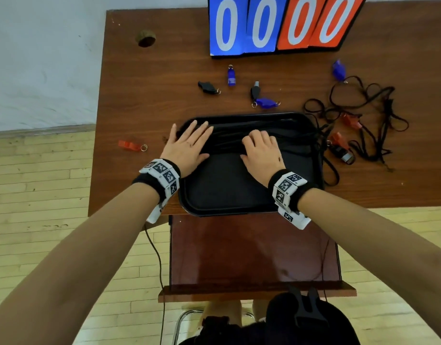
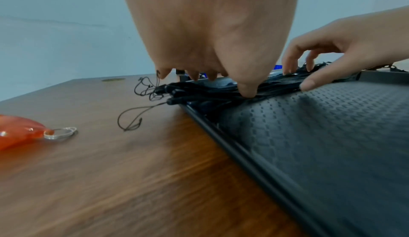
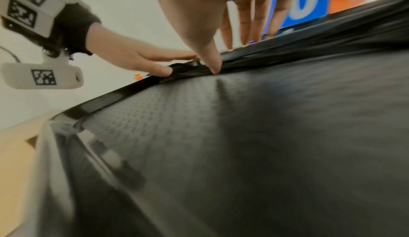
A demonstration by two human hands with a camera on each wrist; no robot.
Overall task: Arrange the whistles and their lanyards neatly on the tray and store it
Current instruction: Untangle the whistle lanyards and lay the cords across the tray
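Two hands flatten black cord lanyards on the black textured plastic tray.
I see left grip and right grip spread flat, pressing the bundle across the tray's far half; loose whistles lie on the wooden tabletop.

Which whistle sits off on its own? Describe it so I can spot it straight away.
Start at the black tray near the front of the wooden table and look past its left edge, beyond the left hand. There an orange whistle with a metal ring lies alone on bare wood. It has no lanyard, unlike the red ones tangled in cords on the right.
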